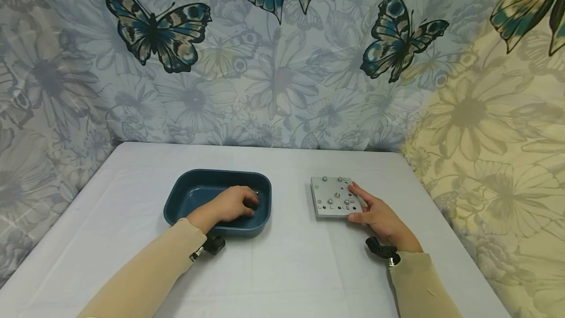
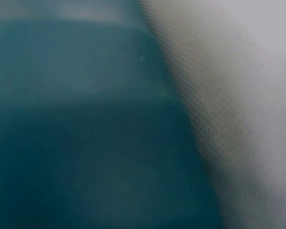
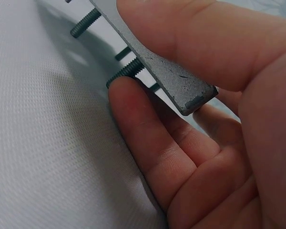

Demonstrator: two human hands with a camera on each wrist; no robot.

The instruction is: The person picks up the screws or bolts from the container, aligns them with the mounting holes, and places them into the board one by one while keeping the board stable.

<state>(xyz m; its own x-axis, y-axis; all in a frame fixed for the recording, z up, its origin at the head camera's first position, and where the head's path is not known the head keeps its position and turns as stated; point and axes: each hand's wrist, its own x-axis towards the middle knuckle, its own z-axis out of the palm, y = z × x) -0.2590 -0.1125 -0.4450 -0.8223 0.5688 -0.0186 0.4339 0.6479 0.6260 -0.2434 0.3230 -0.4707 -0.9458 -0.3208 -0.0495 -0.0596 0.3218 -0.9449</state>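
A dark blue tray (image 1: 185,205) stands on the table at centre left. My left hand (image 1: 231,203) reaches into its right part with bent fingers; whether the fingertips hold anything I cannot tell. A small shiny bit of metal (image 1: 256,193) shows just beyond the knuckles. To the right, my right hand (image 1: 377,215) grips a grey metal plate (image 1: 326,190) by its right edge. Several round-headed screws (image 1: 330,201) and small holes dot the plate's top. In the right wrist view, threaded screw shanks (image 3: 86,23) stick out of the plate's underside, with a fingertip against one.
A white cloth covers the table (image 1: 291,269). Behind it hangs a backdrop (image 1: 282,82) printed with flowers and butterflies. The left wrist view is filled by the blurred tray wall (image 2: 86,157) and pale cloth. Black cameras (image 1: 382,249) are strapped at both wrists.
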